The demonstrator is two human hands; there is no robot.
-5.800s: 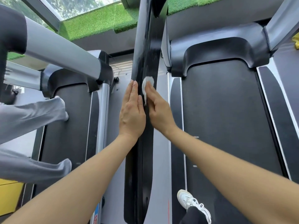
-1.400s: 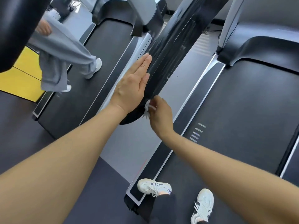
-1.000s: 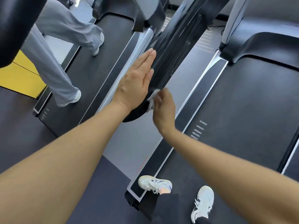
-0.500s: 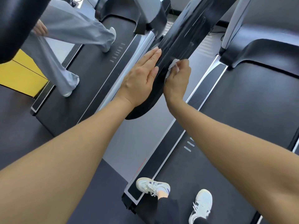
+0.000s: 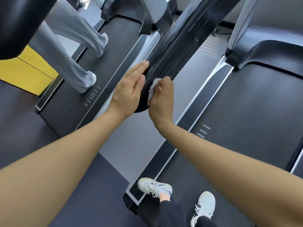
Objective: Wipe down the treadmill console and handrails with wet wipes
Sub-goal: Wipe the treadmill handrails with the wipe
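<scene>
A glossy black handrail (image 5: 177,51) runs from the upper right down to its rounded end at the centre, streaked with moisture. My left hand (image 5: 129,90) lies flat with straight fingers against the rail's left side. My right hand (image 5: 162,99) grips a crumpled white wet wipe (image 5: 152,90) and presses it on the rail near its rounded end. Part of the wipe is hidden under my fingers.
My treadmill belt (image 5: 246,115) stretches to the right, with my two white sneakers (image 5: 154,187) at its rear edge. On the neighbouring treadmill (image 5: 91,79) to the left another person in grey trousers (image 5: 68,51) walks. A yellow panel (image 5: 24,71) sits far left.
My right hand has slid the wipe back down the rail toward its rounded end. My left hand stays flat on the rail's side. The person on the left treadmill has stepped.
</scene>
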